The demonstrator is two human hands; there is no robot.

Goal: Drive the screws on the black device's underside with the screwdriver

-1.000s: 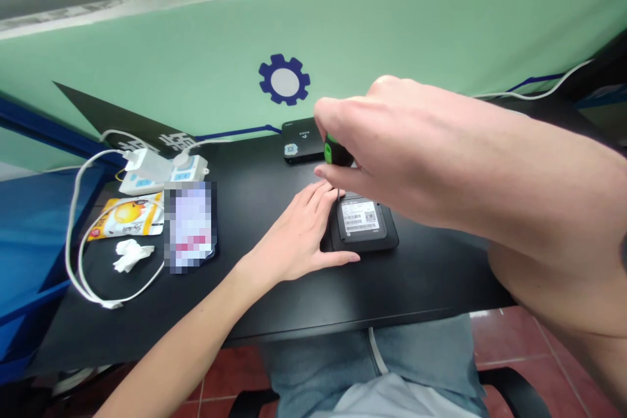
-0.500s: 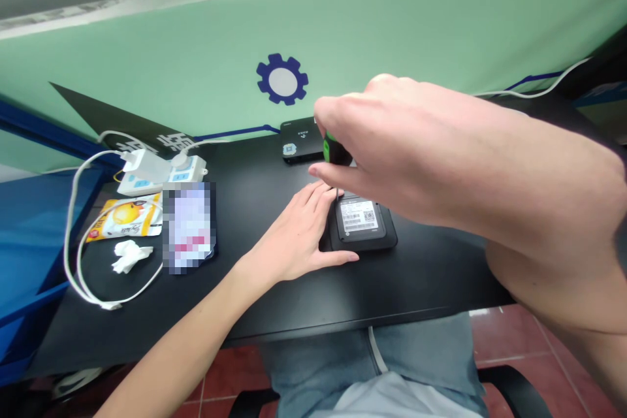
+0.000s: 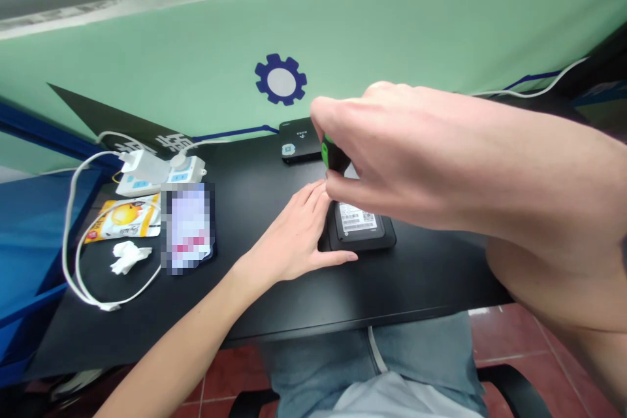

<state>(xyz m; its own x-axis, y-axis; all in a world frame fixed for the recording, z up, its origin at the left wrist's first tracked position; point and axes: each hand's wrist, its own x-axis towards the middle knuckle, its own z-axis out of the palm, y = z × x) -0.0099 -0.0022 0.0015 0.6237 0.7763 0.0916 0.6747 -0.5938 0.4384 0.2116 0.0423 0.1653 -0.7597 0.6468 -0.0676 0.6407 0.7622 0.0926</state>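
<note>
My right hand (image 3: 382, 157) is closed around a screwdriver with a green and black handle (image 3: 331, 153), above a square black device with a white barcode label (image 3: 360, 238). The hand hides the screwdriver's shaft and tip, as well as the device's upper part. My left hand (image 3: 289, 235) lies on the black tabletop against the device's left side, with the thumb along its front edge. A second black device (image 3: 296, 142) with a small round-cornered sticker sits farther back, behind my right hand.
A white power strip (image 3: 159, 176) with a plugged-in charger and white cables lies at the left of the black desk (image 3: 416, 281). Nearby are a yellow snack pouch (image 3: 120, 222), a crumpled tissue (image 3: 128, 257) and a pixelated dark object (image 3: 187, 228). A green wall panel stands behind.
My right hand has dropped lower and closer over the device, now covering the screwdriver's shaft and more of the label. My left hand stays in place against the device.
</note>
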